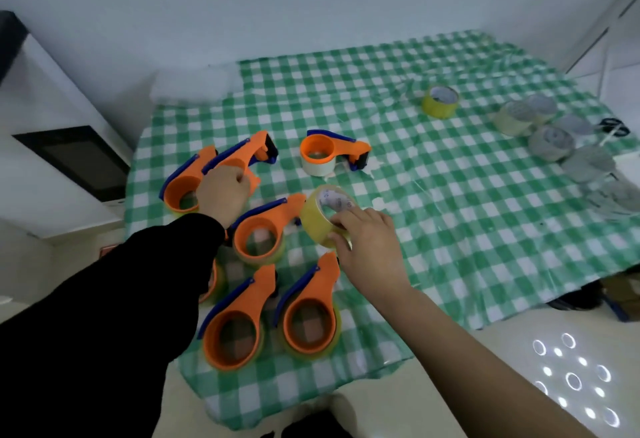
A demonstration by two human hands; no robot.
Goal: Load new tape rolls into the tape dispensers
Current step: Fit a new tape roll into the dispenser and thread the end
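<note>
On a table under a glossy, creased green-and-white checked cloth (450, 229), seven orange plastic tape dispensers (263, 233) crowd the near left. Each has a round open ring, a tapering handle and a blue strip along one edge. One is mostly hidden behind a black sleeve (121, 299). Several carry a translucent yellowish band of tape around the ring. A farther one, the upright dispenser (332, 152), stands on a whitish roll apart from the cluster. The left hand (225, 191) reaches over the group, its fingers curled round the handle of the raised dispenser (242, 155) at the far left. The right hand (367, 243) pinches a yellow tape roll (320, 219) just beside the central dispenser. Its thumb is on the outer face and its fingertips are in the cardboard core, and the roll is tilted on edge. The middle of the cloth, between the dispensers and the far right, lies open. A second yellow roll (440, 101) sits alone toward the far side. Along the right edge about six greyish clear rolls (550, 143) bunch together, too blurred for a sure count, next to black-handled scissors (614, 126). The cloth hangs over the near and right table edges. A white wall (311, 4) closes the far side, and a white cabinet (52, 108) with a dark panel stands close on the left.
</note>
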